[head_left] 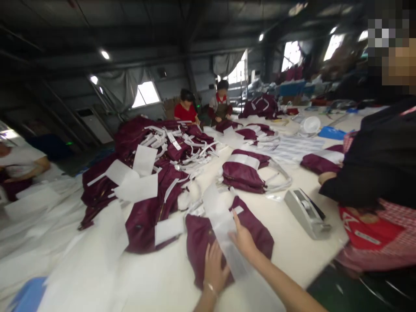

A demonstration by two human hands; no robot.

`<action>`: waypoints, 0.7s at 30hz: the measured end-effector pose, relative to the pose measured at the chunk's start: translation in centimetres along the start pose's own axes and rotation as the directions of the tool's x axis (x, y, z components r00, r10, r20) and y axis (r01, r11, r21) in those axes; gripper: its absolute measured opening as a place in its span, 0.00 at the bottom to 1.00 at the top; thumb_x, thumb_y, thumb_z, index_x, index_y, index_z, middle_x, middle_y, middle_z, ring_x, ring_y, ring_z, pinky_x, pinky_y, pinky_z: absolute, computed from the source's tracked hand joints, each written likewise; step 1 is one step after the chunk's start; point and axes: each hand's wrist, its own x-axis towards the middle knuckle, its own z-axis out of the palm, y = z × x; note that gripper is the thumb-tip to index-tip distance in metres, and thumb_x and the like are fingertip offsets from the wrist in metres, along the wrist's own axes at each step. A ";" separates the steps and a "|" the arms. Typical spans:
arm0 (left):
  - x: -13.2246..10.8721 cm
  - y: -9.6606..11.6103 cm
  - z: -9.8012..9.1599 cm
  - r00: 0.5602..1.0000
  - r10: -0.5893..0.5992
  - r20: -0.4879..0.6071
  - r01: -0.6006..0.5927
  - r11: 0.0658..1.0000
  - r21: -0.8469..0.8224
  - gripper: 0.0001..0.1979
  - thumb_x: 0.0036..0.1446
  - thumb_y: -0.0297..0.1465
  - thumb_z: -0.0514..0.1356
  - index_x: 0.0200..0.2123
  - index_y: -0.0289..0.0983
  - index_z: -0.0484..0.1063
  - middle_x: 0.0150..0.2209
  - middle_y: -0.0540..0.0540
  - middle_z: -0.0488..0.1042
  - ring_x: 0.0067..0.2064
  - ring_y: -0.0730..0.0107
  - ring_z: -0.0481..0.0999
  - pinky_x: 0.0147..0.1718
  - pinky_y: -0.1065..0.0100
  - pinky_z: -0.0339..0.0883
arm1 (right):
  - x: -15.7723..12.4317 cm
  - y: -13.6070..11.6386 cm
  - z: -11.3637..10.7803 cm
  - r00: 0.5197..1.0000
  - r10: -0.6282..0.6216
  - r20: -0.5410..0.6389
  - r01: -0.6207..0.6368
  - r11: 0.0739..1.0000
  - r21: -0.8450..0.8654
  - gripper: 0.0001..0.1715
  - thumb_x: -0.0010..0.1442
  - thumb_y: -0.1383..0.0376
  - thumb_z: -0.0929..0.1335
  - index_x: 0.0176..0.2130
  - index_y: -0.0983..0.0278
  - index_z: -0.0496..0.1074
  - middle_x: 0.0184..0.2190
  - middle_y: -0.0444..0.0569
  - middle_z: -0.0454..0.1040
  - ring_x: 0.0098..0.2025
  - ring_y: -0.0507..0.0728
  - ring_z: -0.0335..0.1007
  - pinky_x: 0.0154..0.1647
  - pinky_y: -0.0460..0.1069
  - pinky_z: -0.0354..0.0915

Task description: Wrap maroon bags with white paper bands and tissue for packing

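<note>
A folded maroon bag [256, 236] lies on the white table [292, 251] right in front of me. A long strip of thin white paper [221, 221] runs across it toward me. My left hand [214, 268] lies flat on the bag's near left part, fingers stretched out. My right hand [243, 237] rests on the strip, fingers extended and pressing it onto the bag. Neither hand grips anything.
A big heap of maroon bags with white straps and paper sheets [156, 169] fills the left of the table. A grey tape dispenser [307, 212] stands right of my bag. A person in black [380, 173] leans in at right; two people [201, 110] sit at the far end.
</note>
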 end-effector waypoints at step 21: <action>2.3 -0.6 -0.6 0.986 -0.113 0.123 0.128 0.984 -0.123 0.24 0.53 0.37 0.63 0.55 0.52 0.69 0.59 0.44 0.69 0.62 0.47 0.64 0.56 0.36 0.61 | -0.3 2.3 1.4 0.959 -0.276 -0.069 0.210 0.851 -0.482 0.33 0.53 0.74 0.64 0.55 0.53 0.72 0.66 0.50 0.57 0.63 0.70 0.60 0.59 0.67 0.61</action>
